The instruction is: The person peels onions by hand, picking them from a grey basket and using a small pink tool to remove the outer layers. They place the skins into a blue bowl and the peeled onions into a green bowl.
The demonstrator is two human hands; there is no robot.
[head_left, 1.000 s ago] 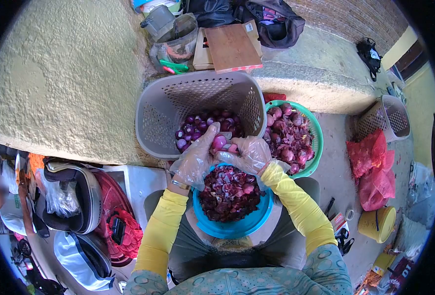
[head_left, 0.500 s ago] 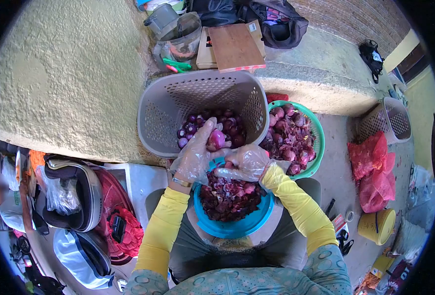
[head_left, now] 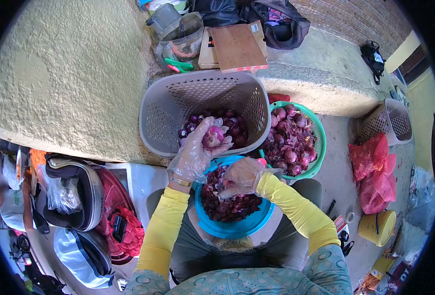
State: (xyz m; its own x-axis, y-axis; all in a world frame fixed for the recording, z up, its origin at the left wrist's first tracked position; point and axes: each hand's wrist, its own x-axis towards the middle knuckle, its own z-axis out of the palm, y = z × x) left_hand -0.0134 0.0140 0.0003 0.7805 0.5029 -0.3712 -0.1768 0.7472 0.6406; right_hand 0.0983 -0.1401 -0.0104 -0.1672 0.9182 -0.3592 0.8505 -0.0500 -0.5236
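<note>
Apparently I'm peeling: left hand [head_left: 192, 153] clasping a red onion [head_left: 211, 138], right hand [head_left: 244, 175] nearer, grip unclear; next probably calls for steady turning.

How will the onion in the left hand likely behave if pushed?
The onion looks round, so it would probably roll. Its shiny surface against the clear glove on the left hand suggests it may slip. Looking plump, it's probably firm.

Soft, even light brightens the rough wall [head_left: 70, 83] at left; the onions [head_left: 234, 123] lie in dimmer shade. Small glints dot the gloved left hand [head_left: 197, 147]. Fisheye distortion curves the edges into black corners.
</note>
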